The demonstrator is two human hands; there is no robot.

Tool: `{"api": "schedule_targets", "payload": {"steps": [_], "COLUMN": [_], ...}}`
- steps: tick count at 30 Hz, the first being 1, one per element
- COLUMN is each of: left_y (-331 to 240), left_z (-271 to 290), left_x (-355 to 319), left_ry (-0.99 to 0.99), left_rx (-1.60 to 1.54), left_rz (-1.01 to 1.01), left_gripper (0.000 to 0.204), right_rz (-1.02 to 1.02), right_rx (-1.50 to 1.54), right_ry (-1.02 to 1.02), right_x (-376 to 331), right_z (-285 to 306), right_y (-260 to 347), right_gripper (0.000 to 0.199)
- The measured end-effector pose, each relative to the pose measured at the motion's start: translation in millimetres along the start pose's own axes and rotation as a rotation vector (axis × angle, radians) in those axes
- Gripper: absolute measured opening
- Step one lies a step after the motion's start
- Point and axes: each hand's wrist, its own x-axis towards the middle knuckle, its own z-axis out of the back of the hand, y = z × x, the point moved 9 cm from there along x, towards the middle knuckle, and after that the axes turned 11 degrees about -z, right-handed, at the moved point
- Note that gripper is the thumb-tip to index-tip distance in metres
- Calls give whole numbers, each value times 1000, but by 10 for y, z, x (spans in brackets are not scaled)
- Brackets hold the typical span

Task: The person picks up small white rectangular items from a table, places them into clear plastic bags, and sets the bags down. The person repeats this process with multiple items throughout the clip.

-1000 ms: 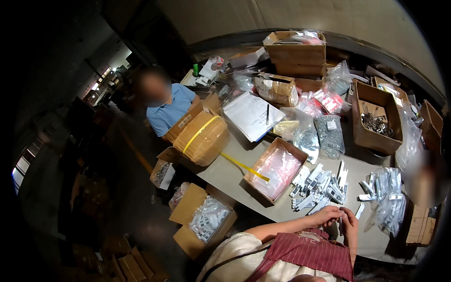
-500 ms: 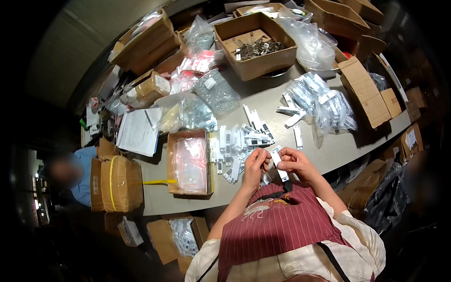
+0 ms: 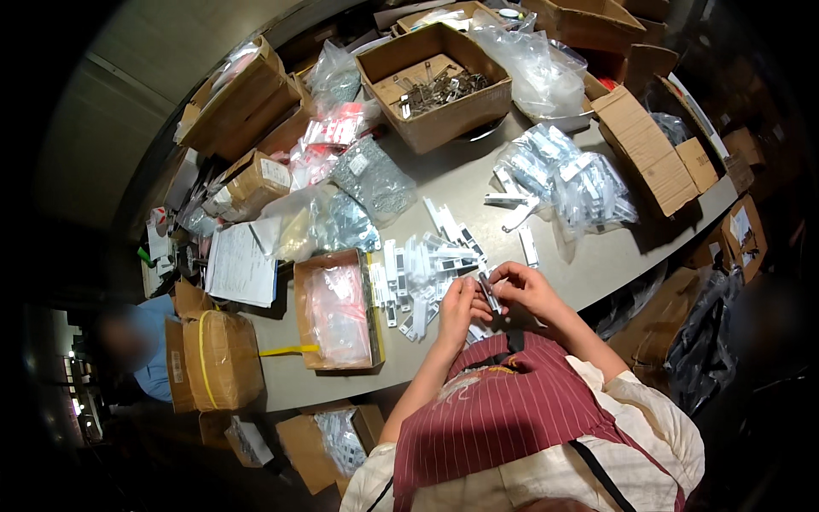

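Between my hands, close to my apron, is a slim white-and-dark strip-shaped part (image 3: pixel 490 294), tilted with its narrow dark side showing. My right hand (image 3: pixel 527 292) pinches it between thumb and fingers. My left hand (image 3: pixel 459 311) is curled closed against its other side, fingertips partly hidden. Just beyond my left hand lies a loose pile of similar white strips with dark slots (image 3: pixel 418 269). One single white strip (image 3: pixel 529 246) rests beyond my right hand.
Left of the pile stands an open box (image 3: pixel 375 328) holding clear pink-edged bags. Bagged white parts (image 3: pixel 589 188) lie at the right, and a carton of metal pieces (image 3: pixel 426 128) stands at the back. A taped carton (image 3: pixel 230 358) and a person in blue (image 3: pixel 158 341) are far left.
The strip has been turned in my fingers, from its broad white face to its narrow dark side. My view has shifted slightly, so the table's contents appear farther left.
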Motion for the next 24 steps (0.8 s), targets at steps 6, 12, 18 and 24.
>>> {"api": "schedule_targets", "payload": {"steps": [6, 12, 18, 24], "left_y": [-8, -156, -292, -591], "left_z": [-15, 56, 208, 156], "left_x": [16, -32, -3, -84], "left_ry": [-36, -43, -187, -247], "left_rx": [151, 217, -189, -185], "left_rz": [-73, -106, -183, -215], "left_gripper": [29, 29, 30, 27], "right_rz": [102, 243, -75, 142], "right_rx": [-381, -702, -39, -52], "right_ry": [-138, -115, 27, 93], "right_x": [50, -7, 139, 461], "right_z": [98, -119, -144, -131], "right_y": [-69, 91, 38, 197], "right_gripper": [33, 31, 24, 42]}}
